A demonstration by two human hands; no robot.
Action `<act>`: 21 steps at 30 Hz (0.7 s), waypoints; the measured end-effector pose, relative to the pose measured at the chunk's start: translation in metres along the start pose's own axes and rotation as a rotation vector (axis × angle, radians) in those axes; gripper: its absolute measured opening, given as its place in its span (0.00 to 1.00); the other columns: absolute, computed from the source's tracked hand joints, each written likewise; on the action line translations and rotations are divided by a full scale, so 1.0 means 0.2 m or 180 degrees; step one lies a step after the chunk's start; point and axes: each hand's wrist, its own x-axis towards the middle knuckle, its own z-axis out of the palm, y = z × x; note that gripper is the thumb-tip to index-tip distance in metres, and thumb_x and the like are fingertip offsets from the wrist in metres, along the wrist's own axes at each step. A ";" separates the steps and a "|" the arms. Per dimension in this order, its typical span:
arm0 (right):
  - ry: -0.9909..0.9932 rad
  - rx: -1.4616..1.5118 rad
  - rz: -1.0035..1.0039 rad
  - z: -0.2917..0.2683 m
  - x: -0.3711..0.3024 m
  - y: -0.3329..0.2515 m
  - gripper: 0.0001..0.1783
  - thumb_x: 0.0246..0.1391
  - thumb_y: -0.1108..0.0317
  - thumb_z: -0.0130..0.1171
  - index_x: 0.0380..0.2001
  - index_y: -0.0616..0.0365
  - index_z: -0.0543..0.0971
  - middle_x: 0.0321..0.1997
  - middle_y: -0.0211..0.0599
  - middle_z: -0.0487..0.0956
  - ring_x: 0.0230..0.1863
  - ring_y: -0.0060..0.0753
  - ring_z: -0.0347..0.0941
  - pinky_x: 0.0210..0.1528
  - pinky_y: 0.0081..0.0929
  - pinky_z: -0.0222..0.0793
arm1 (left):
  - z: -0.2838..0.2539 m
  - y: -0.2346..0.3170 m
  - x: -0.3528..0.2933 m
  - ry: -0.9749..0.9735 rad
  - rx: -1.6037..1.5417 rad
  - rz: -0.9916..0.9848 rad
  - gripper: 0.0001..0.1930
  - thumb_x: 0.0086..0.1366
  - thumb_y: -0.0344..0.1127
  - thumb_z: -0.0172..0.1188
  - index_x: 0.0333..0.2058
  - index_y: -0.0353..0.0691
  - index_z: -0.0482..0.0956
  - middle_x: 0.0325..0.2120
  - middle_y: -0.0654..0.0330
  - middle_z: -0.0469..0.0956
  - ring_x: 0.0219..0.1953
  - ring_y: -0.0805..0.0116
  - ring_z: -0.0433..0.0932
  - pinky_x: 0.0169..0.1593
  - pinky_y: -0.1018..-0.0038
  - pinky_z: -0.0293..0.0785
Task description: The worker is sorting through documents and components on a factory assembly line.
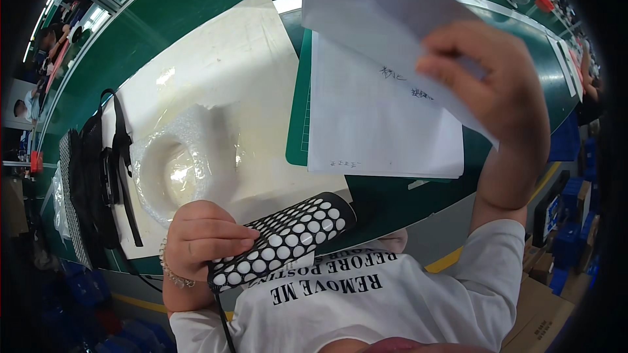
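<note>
My left hand is closed on one end of a black, curved piece covered with round white dots. A black cord hangs from that end, in front of my shirt. Up at the right, my right hand pinches a white sheet of paper between thumb and fingers and holds it raised and tilted. Beneath it lies a stack of white paper with some handwriting on it. The stack rests on a green cutting mat, most of which is hidden.
A large off-white board covers the left of the green table. On it sits a ring-shaped piece of clear bubble wrap. Black straps and mesh pieces lie along the left edge. Cardboard and blue bins stand at the lower right.
</note>
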 end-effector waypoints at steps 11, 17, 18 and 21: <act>0.1267 -0.1994 0.1783 -0.09 0.10 0.13 0.18 0.46 0.61 0.60 0.42 0.54 0.75 0.39 0.41 0.76 0.38 0.36 0.72 0.40 0.27 0.66 | 0.01 0.00 0.02 0.0017 0.0118 -0.0082 0.08 0.46 0.34 0.60 0.26 0.37 0.78 0.27 0.59 0.79 0.21 0.68 0.74 0.23 0.78 0.67; 0.2093 -0.1782 0.1439 -0.02 0.11 0.27 0.11 0.48 0.68 0.58 0.33 0.64 0.76 0.25 0.36 0.77 0.24 0.36 0.71 0.29 0.25 0.65 | 0.01 0.03 0.02 0.0033 0.0296 -0.0167 0.09 0.44 0.33 0.59 0.26 0.37 0.78 0.26 0.58 0.79 0.20 0.68 0.74 0.22 0.78 0.68; 0.2078 -0.1483 0.1639 0.00 0.13 0.30 0.12 0.48 0.68 0.57 0.34 0.65 0.75 0.23 0.36 0.77 0.21 0.36 0.71 0.27 0.26 0.66 | 0.01 0.04 0.01 0.0074 0.0387 -0.0225 0.09 0.43 0.32 0.59 0.26 0.37 0.78 0.26 0.58 0.79 0.20 0.68 0.74 0.22 0.78 0.68; 0.1859 -0.0243 0.2814 -0.08 0.12 0.23 0.11 0.51 0.67 0.55 0.35 0.65 0.75 0.28 0.40 0.79 0.22 0.35 0.73 0.27 0.24 0.68 | 0.03 0.03 0.06 0.0051 0.0302 -0.0288 0.09 0.41 0.32 0.58 0.25 0.37 0.77 0.26 0.58 0.79 0.21 0.68 0.75 0.22 0.78 0.68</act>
